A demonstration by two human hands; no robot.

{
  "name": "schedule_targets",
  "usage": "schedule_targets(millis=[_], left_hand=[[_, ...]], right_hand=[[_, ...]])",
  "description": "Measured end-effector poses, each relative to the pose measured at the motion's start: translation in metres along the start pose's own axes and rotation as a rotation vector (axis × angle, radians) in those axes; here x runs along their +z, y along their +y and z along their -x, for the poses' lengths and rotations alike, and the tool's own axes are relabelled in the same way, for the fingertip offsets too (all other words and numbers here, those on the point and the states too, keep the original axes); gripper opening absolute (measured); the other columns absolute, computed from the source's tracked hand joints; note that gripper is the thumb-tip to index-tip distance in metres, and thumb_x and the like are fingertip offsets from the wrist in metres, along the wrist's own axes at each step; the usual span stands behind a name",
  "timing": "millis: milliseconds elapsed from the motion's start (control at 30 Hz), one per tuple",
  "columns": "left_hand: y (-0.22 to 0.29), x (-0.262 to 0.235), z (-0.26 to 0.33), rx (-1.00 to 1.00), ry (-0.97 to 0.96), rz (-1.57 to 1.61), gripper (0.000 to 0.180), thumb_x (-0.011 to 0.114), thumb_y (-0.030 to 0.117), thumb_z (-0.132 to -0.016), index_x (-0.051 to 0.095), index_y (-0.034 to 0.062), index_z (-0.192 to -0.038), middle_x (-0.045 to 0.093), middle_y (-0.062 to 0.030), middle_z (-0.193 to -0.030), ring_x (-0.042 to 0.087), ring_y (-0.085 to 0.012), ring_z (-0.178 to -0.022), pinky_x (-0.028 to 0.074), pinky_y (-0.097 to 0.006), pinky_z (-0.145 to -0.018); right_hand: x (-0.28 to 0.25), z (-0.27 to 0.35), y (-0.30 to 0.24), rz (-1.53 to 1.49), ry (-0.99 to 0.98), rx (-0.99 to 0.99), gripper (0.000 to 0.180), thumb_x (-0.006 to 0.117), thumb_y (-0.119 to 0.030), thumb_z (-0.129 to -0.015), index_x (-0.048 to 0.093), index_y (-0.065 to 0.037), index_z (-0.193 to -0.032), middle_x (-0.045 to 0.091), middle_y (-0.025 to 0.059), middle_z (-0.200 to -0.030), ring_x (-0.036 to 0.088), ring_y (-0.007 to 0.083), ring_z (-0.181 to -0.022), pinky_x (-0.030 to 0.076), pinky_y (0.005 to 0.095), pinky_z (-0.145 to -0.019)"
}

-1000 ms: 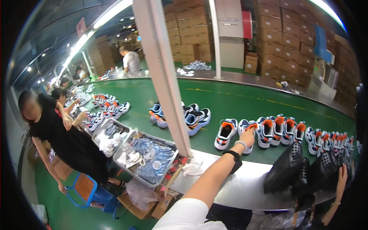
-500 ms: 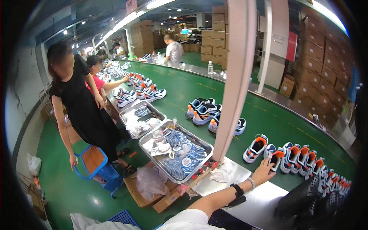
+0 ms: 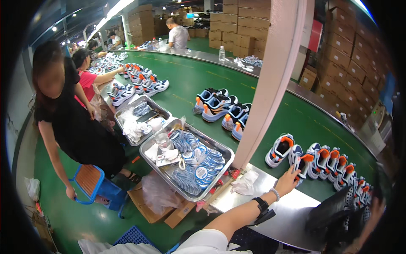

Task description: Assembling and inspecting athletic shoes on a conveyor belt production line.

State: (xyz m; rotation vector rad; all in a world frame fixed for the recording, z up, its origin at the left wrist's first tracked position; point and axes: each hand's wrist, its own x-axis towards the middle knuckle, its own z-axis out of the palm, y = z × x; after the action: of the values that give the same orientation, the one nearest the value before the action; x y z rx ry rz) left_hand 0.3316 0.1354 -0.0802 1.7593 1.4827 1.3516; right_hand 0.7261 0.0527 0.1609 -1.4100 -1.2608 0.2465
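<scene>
From the lower edge my left arm, with a black watch and a beaded bracelet, reaches to the right across the metal bench edge. My left hand (image 3: 288, 179) is closed on the side of a sneaker (image 3: 303, 166), white and navy with an orange collar, standing on the green conveyor belt (image 3: 296, 120). Another such sneaker (image 3: 280, 151) stands just left of it, and a row of sneakers (image 3: 327, 163) runs to the right. At the far right rim my right hand (image 3: 374, 213) is dim and blurred beside a dark shape; its fingers cannot be made out.
A steel tray (image 3: 230, 157) of blue-and-white round pieces lies left of a pale post (image 3: 270, 89). Black items with white dots (image 3: 334, 220) cover the bench at right. A person in black (image 3: 76, 127) stands left by a blue chair (image 3: 89, 186). More sneakers (image 3: 218, 106) stand beyond.
The view has shifted slightly. My right hand has come into sight at the right rim. My left hand stays at the same sneaker. The person in black appears further left.
</scene>
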Motion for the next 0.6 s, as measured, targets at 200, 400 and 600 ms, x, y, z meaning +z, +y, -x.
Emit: schedule_targets(millis=[200,400,600], left_hand=[[-0.023,-0.013,0.011,-0.04,0.072,-0.061,0.045,0.064,0.013,-0.08,0.053,0.0118,-0.124,0.035,-0.0243,-0.142,0.054,-0.0397,-0.113,0.048,-0.041,-0.093],[-0.009,-0.014,0.008,-0.079,0.055,-0.023,0.044,0.064,0.011,-0.078,0.055,0.0091,-0.121,0.035,-0.0232,-0.143,0.052,-0.0375,-0.116,0.047,-0.04,-0.094],[-0.013,-0.019,0.013,-0.132,0.048,-0.023,0.049,0.067,0.012,-0.077,0.051,0.0086,-0.123,0.036,-0.0202,-0.143,0.053,-0.036,-0.114,0.048,-0.041,-0.092]], right_hand=[[0.256,0.074,-0.06,0.457,-0.728,-0.257,0.03,0.07,-0.016,-0.078,0.055,0.008,-0.086,0.055,0.018,-0.069,0.054,0.0263,-0.062,0.041,0.0382,-0.058],[0.356,0.056,-0.003,0.651,-0.656,-0.459,0.039,0.078,-0.029,-0.069,0.062,0.006,-0.08,0.064,0.0218,-0.08,0.065,0.0353,-0.077,0.053,0.0423,-0.07],[0.414,0.089,0.032,0.905,-0.749,-0.515,0.03,0.076,-0.026,-0.069,0.066,-0.002,-0.084,0.067,0.0188,-0.087,0.067,0.0324,-0.084,0.054,0.0404,-0.073]])
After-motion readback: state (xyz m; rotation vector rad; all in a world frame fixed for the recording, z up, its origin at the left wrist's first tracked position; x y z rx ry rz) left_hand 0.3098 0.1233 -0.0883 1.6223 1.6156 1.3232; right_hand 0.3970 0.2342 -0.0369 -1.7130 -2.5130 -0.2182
